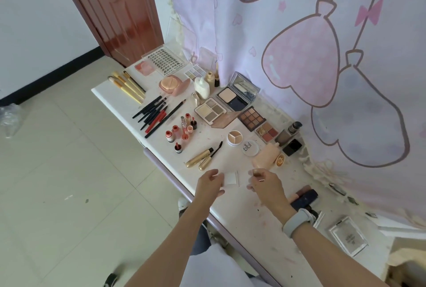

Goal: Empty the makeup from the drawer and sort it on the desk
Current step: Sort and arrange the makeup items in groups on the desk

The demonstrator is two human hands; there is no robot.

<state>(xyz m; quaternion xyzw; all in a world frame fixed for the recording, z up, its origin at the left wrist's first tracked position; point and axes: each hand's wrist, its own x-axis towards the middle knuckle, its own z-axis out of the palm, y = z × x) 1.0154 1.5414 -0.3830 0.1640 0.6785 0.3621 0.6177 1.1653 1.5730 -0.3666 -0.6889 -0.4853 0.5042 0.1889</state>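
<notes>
Makeup lies in groups on the white desk: brushes at the far left, dark pencils, small red bottles, gold mascara tubes, and eyeshadow palettes. A small clear square case sits near the front edge. My left hand holds its left side with curled fingers. My right hand hovers just right of the case, fingers loosely curled, pinching something small that I cannot make out.
A lash tray and a pink compact lie at the back. A dark blue tube and a clear box lie right of my wrist. A pink curtain hangs behind; tiled floor at left.
</notes>
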